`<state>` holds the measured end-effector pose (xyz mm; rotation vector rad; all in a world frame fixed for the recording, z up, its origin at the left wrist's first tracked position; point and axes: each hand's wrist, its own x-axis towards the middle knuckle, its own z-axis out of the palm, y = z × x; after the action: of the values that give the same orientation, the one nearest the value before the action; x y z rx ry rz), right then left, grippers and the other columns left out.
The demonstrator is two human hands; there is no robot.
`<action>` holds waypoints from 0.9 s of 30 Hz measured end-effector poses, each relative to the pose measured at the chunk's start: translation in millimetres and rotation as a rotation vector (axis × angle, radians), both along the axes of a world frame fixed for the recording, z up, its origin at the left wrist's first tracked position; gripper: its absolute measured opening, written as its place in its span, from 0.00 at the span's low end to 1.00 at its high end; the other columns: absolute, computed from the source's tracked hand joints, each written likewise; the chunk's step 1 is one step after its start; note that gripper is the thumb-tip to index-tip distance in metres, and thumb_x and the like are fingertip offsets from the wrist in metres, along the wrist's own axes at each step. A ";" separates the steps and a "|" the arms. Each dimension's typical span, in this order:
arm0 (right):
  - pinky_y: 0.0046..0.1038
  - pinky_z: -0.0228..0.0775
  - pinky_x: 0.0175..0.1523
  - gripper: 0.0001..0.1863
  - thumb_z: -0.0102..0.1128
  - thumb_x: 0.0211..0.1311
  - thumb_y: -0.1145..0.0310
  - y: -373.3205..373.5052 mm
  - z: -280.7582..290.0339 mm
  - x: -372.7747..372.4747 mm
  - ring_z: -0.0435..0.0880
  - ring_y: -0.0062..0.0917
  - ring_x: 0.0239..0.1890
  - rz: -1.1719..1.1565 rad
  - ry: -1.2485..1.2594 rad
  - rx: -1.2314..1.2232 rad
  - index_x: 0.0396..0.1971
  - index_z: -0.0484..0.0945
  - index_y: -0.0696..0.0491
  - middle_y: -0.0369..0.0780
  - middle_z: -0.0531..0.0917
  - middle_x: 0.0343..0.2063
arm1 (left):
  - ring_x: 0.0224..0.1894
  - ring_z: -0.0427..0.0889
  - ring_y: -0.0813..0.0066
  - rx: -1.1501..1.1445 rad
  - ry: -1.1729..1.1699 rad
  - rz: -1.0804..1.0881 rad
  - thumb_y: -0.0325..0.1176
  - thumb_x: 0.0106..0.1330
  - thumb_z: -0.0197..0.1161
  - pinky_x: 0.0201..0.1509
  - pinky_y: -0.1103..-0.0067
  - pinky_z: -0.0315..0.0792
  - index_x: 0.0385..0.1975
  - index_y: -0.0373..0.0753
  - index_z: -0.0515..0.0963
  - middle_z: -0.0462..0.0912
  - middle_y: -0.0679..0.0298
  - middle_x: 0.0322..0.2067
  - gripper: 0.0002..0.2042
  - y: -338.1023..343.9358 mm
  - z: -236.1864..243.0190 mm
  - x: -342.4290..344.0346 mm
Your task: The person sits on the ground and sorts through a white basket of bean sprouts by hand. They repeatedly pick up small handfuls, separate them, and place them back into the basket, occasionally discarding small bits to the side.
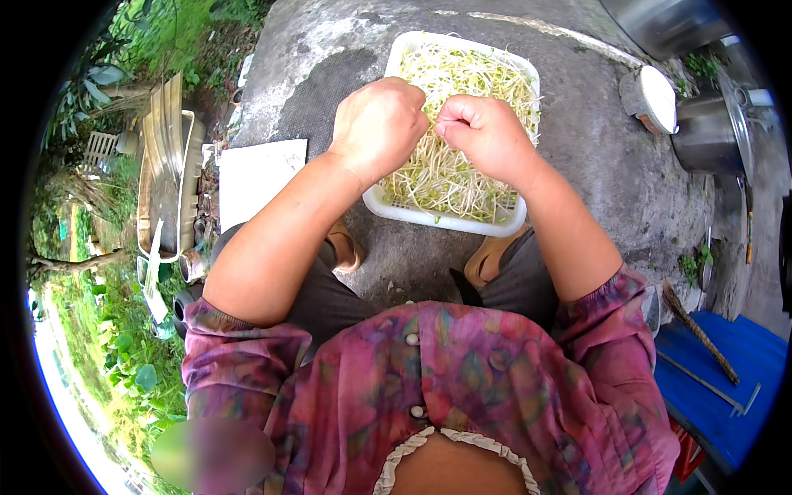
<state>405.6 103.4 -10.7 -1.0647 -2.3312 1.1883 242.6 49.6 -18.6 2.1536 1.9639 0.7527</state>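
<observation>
Sprouts (462,183), pale, tangled, yellow-green-tipped, left hand (381,124) curled closed, right hand (488,136) pinched, contents unclear

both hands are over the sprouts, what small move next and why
Probably ease the right hand slightly away from the left hand: both look closed and nearly meet above the sprouts in the white tray, hiding what's beneath. A little gap might show whether either holds a sprout, which I can't tell.
</observation>
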 end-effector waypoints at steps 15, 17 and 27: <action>0.24 0.71 0.36 0.09 0.57 0.53 0.72 47.2 -27.2 34.1 0.78 0.21 0.27 -0.284 0.237 0.163 0.34 0.81 0.53 0.36 0.80 0.25 | 0.35 0.81 0.63 0.644 -0.672 1.187 0.21 0.56 0.55 0.35 0.78 0.78 0.57 0.33 0.64 0.76 0.45 0.43 0.25 -43.3 21.9 -281.6; 0.26 0.72 0.39 0.11 0.57 0.54 0.71 57.5 -37.4 41.2 0.80 0.25 0.30 -0.269 0.138 0.304 0.37 0.81 0.52 0.38 0.81 0.29 | 0.41 0.80 0.60 0.548 -0.762 1.256 0.20 0.57 0.55 0.41 0.76 0.77 0.55 0.32 0.65 0.74 0.44 0.45 0.23 -65.3 11.7 -312.1; 0.33 0.70 0.50 0.07 0.56 0.55 0.71 22.1 -31.3 19.7 0.77 0.33 0.42 -0.123 -0.275 0.402 0.32 0.80 0.55 0.44 0.79 0.36 | 0.47 0.77 0.67 0.357 -1.148 0.802 0.27 0.64 0.54 0.45 0.76 0.73 0.51 0.30 0.71 0.76 0.58 0.46 0.16 -25.1 9.5 -244.7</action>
<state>425.3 125.5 -41.9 -1.2572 -2.5141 0.5199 -2.1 24.5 -9.1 0.4967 1.9042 1.9539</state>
